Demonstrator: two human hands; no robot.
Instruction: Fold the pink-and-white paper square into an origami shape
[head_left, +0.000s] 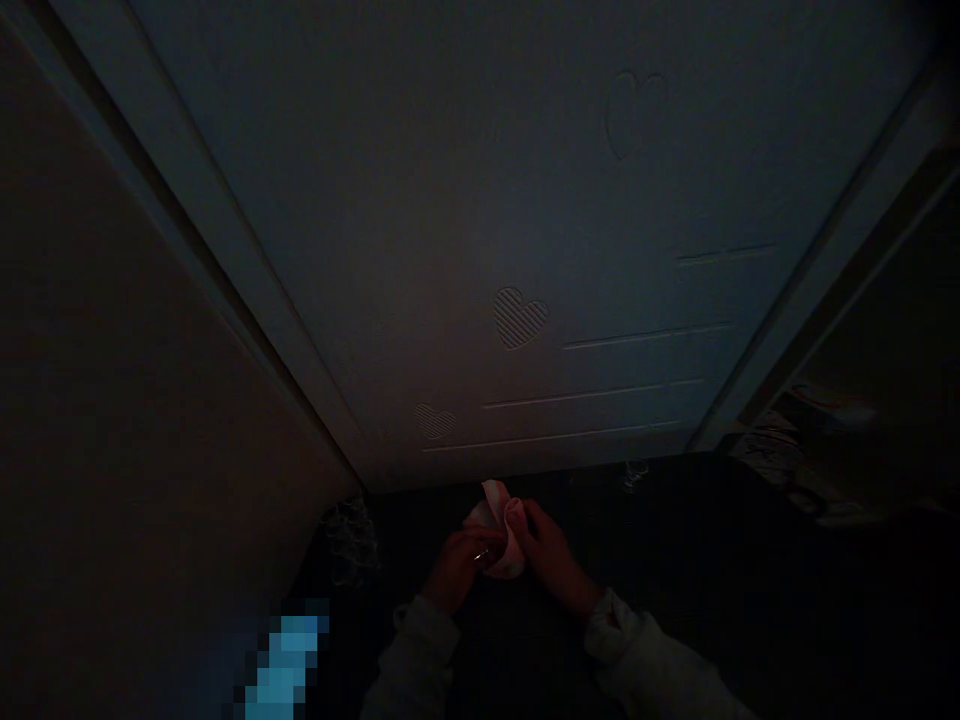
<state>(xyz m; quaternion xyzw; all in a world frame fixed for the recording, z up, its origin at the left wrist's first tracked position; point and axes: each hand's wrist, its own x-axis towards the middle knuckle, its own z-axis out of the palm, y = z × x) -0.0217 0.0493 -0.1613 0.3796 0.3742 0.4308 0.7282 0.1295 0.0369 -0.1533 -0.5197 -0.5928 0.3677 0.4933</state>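
Observation:
Both hands are together at the lower middle of the dim head view, around a pale pinkish piece of thin paper or cloth [512, 562]. It is folded or rolled, with a loose corner standing up at the back. My left hand [454, 570] has its bent fingers in the fold from the left. A small shiny spot, perhaps a ring, shows by those fingers; I cannot tell what it is. From the right, my right hand [551, 555] pinches the rolled edge, thumb on the near side. Darkness hides the fingertips and anything inside the fold.
The dark tabletop [502, 640] meets a pale panel [450, 250] with embossed hearts and lines. Several clear glass-like pieces [352, 540] stand at the left, and a small clear one [634, 474] at the back. Patterned items [787, 450] lie right; a blurred-out bright blue screen [285, 665] lies lower left.

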